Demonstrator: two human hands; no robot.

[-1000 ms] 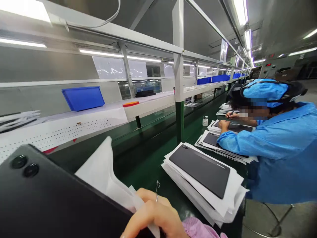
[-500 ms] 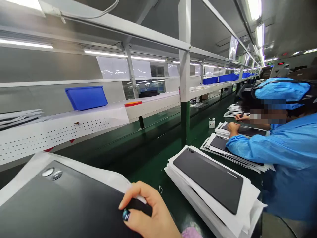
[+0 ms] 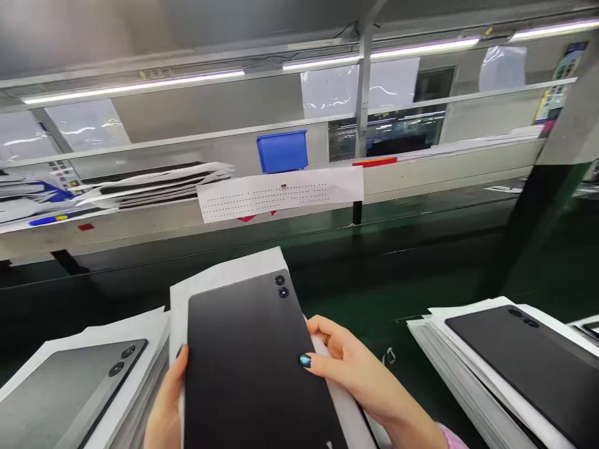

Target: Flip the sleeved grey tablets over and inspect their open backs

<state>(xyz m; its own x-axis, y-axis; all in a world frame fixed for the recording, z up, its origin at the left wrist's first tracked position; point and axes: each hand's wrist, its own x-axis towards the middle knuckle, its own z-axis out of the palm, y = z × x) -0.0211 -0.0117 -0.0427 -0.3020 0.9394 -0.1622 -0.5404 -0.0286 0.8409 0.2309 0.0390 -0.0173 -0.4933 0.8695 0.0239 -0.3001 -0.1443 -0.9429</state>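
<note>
In front of me a dark grey tablet [image 3: 250,362] with two round camera lenses at its upper right corner lies back-up on a white sheet [image 3: 234,268]. My left hand [image 3: 165,405] grips the left edges of both. On the right side, my right hand [image 3: 349,368] has its thumb on the tablet's edge and its fingers around the sheet. To the left, a grey tablet [image 3: 88,386] tops a stack of white sheets [image 3: 135,399]. Another dark tablet [image 3: 519,355] rests on a similar stack [image 3: 461,374] to the right.
A pale shelf [image 3: 435,163] runs across behind the dark green bench [image 3: 397,274]. On it stand a blue bin [image 3: 282,151] and a pile of layered white sheets [image 3: 163,184]. A dotted paper strip [image 3: 281,194] hangs over its front. A post [image 3: 538,193] rises at the right.
My view has swung left, and the co-worker is out of sight. My right hand, which pinched a small black object beside a tablet, now holds a tablet and sheet. My left hand has appeared.
</note>
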